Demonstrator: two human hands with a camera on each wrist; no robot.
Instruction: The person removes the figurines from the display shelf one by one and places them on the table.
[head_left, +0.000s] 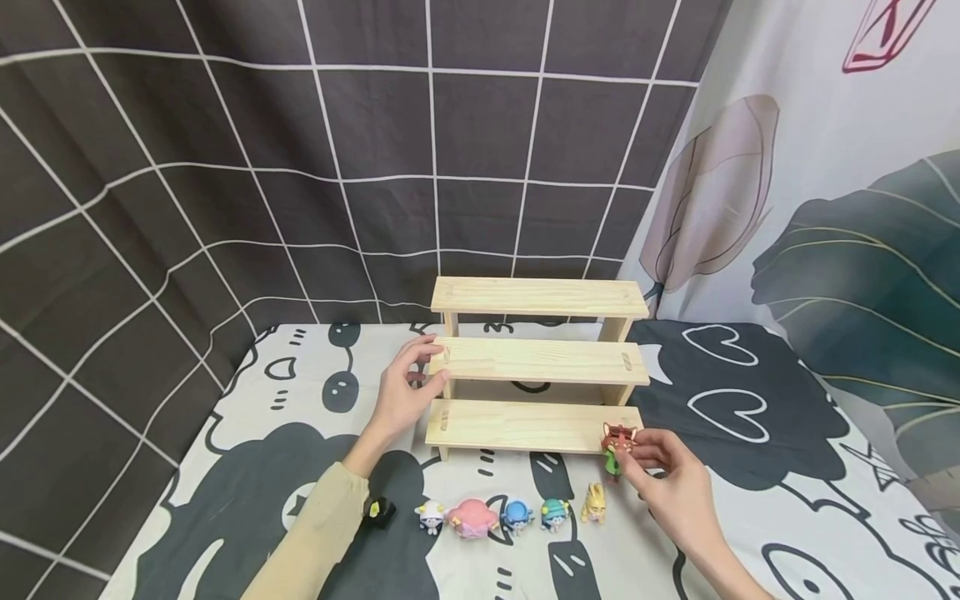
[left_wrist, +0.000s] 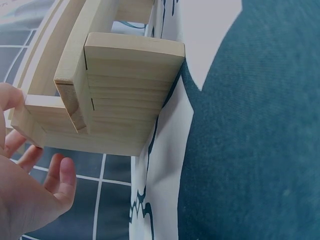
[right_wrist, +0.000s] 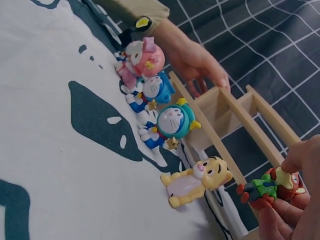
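Between thumb and fingers, my right hand [head_left: 678,483] pinches a reddish-brown fox-like figurine [head_left: 618,442] in green clothes, at the right front of the lowest board. The right wrist view shows that figurine [right_wrist: 267,189] lying sideways in the fingers. My left hand [head_left: 405,383] grips the left end of the middle board of a three-tier wooden shelf [head_left: 536,360]; in the left wrist view, the thumb is above the board and some fingers are curled loosely below. In front of the shelf stands a row: a yellow figurine [head_left: 593,504], a teal-hatted one [head_left: 554,515], a blue one [head_left: 517,517], a pink one [head_left: 473,518] and a white one [head_left: 431,517].
Beside the left sleeve [head_left: 330,508] is a small black item [head_left: 379,511] with a yellow mark. The shelf stands on a black-and-white patterned cloth [head_left: 480,575]. Behind it hangs a dark gridded curtain [head_left: 375,125], with a leaf-patterned curtain [head_left: 847,275] on the right.
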